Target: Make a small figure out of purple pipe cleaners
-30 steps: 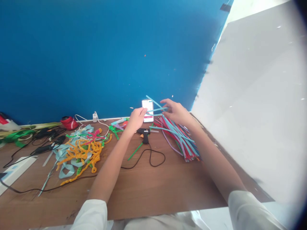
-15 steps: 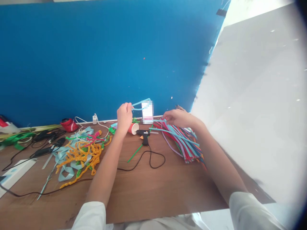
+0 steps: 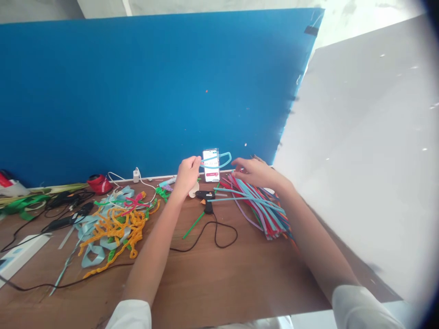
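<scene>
A light-blue pipe cleaner [image 3: 225, 154] is bent into a long loop, its ends pinched in my left hand [image 3: 188, 176]. The loop sticks out to the right, in front of an upright phone [image 3: 211, 176]. Just beyond the loop's far end, my right hand [image 3: 255, 172] hovers over the bundle of pipe cleaners [image 3: 262, 208], fingers apart and seemingly holding nothing. That bundle mixes blue, red, purple and other colours, with a couple of blue stems jutting out leftward. Below the phone lies a black glue gun [image 3: 207, 197]. My left hand partly hides a cup [image 3: 194, 189].
On the left, orange twisted pipe cleaners [image 3: 116, 221] lie tangled with light-blue ribbon [image 3: 94, 258]. A white power strip [image 3: 22, 256], a red pouch [image 3: 99, 183] and a white charger [image 3: 136, 175] are there too. The glue gun's black cord [image 3: 192, 250] curls over the table. Behind stands a blue panel [image 3: 154, 96].
My left hand has moved right with the blue loop, which now points toward my right hand. My right hand has let go of a blue pipe cleaner at the bundle. The camera has tilted up slightly.
</scene>
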Available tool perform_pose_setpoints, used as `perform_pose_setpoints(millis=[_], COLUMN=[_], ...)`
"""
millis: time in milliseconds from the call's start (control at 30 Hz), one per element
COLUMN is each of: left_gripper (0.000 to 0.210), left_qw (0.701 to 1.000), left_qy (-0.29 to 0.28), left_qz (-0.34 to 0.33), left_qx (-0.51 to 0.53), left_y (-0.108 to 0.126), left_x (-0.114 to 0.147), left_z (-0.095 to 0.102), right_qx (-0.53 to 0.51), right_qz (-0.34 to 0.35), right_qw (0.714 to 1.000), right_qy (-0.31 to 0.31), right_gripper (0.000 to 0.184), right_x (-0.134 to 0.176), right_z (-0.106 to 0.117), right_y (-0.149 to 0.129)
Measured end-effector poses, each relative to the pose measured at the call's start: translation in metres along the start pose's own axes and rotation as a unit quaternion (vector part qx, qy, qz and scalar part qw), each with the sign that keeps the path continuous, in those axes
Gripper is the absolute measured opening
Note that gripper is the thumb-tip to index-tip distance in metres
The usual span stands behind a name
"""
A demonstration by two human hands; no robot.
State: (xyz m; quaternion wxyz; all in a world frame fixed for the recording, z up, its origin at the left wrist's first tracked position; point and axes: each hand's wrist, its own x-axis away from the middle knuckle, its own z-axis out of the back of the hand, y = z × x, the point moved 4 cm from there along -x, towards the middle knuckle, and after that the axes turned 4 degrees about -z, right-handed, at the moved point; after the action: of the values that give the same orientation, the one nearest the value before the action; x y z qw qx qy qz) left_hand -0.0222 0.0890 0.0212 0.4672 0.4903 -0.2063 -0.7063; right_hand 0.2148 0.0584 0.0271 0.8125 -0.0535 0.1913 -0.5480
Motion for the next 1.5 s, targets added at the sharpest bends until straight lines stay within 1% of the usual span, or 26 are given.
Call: perform_pose_setpoints(millis=[67,100,167,200,233,267,300,333,400,433,500,600,667,733,833,967,1100,1200,1333,1500], left_gripper=[0.038,0.037,0.036,0.035,0.035,0.036,0.037,0.037,0.038,0.038,0.040,0.040,0.039,0.039,0.040,0.040,0.044,0.044,0.040,0.034], left_qw=[1.000,1.000,0.999,0.998,0.996,0.994,0.992,0.990,0.988,0.987,0.986,0.985,0.981,0.977,0.975,0.973,0.974,0.972,0.971,0.975], left_qy=[-0.010,-0.014,-0.028,-0.040,-0.053,-0.065,-0.077,-0.088,-0.107,-0.115,-0.127,-0.139,-0.160,-0.181,-0.197,-0.211,-0.223,-0.230,-0.232,-0.207], left_qz=[0.001,0.003,0.013,0.019,0.023,0.026,0.028,0.031,0.034,0.034,0.028,0.022,0.024,0.024,0.022,0.018,0.002,0.001,0.004,-0.009], left_qx=[0.003,0.007,0.029,0.046,0.064,0.081,0.094,0.102,0.106,0.104,0.100,0.102,0.106,0.108,0.104,0.087,0.049,0.043,0.060,0.083], left_y=[0.003,0.004,0.007,0.008,0.009,0.011,0.012,0.013,0.015,0.016,0.018,0.020,0.020,0.019,0.017,0.016,0.017,0.017,0.017,0.022], left_x=[0.002,0.003,0.005,0.006,0.007,0.008,0.009,0.010,0.012,0.013,0.014,0.016,0.017,0.019,0.020,0.020,0.021,0.021,0.021,0.017], left_z=[-0.003,-0.004,-0.007,-0.009,-0.010,-0.012,-0.014,-0.016,-0.018,-0.019,-0.021,-0.023,-0.026,-0.030,-0.033,-0.031,-0.029,-0.029,-0.029,-0.016], right_qx=[-0.040,-0.057,-0.067,-0.057,-0.025,0.009,0.040,0.065,0.104,0.115,0.124,0.122,0.128,0.139,0.132,0.097,0.114,0.116,0.117,0.113], right_qz=[-0.003,0.007,0.050,0.084,0.115,0.138,0.154,0.171,0.191,0.195,0.193,0.191,0.187,0.173,0.151,0.139,0.118,0.113,0.110,0.105], right_qw=[0.999,0.997,0.994,0.991,0.987,0.981,0.975,0.970,0.963,0.962,0.963,0.966,0.967,0.969,0.976,0.984,0.986,0.986,0.986,0.986], right_qy=[0.036,0.048,0.073,0.092,0.112,0.137,0.157,0.163,0.157,0.151,0.141,0.125,0.116,0.105,0.084,0.059,0.042,0.040,0.044,0.069], right_gripper=[0.053,0.058,0.066,0.067,0.069,0.070,0.065,0.054,0.037,0.032,0.030,0.032,0.033,0.031,0.032,0.033,0.035,0.037,0.040,0.039], right_x=[0.002,0.003,0.006,0.008,0.010,0.012,0.013,0.013,0.012,0.011,0.010,0.010,0.010,0.010,0.009,0.007,0.006,0.005,0.004,0.004], right_z=[0.006,0.008,0.011,0.012,0.013,0.014,0.014,0.013,0.009,0.007,0.005,0.002,-0.001,-0.003,-0.006,-0.005,-0.006,-0.006,-0.007,-0.002], right_y=[-0.002,-0.004,-0.014,-0.021,-0.029,-0.035,-0.041,-0.046,-0.052,-0.053,-0.052,-0.053,-0.055,-0.057,-0.058,-0.055,-0.052,-0.053,-0.051,-0.045])
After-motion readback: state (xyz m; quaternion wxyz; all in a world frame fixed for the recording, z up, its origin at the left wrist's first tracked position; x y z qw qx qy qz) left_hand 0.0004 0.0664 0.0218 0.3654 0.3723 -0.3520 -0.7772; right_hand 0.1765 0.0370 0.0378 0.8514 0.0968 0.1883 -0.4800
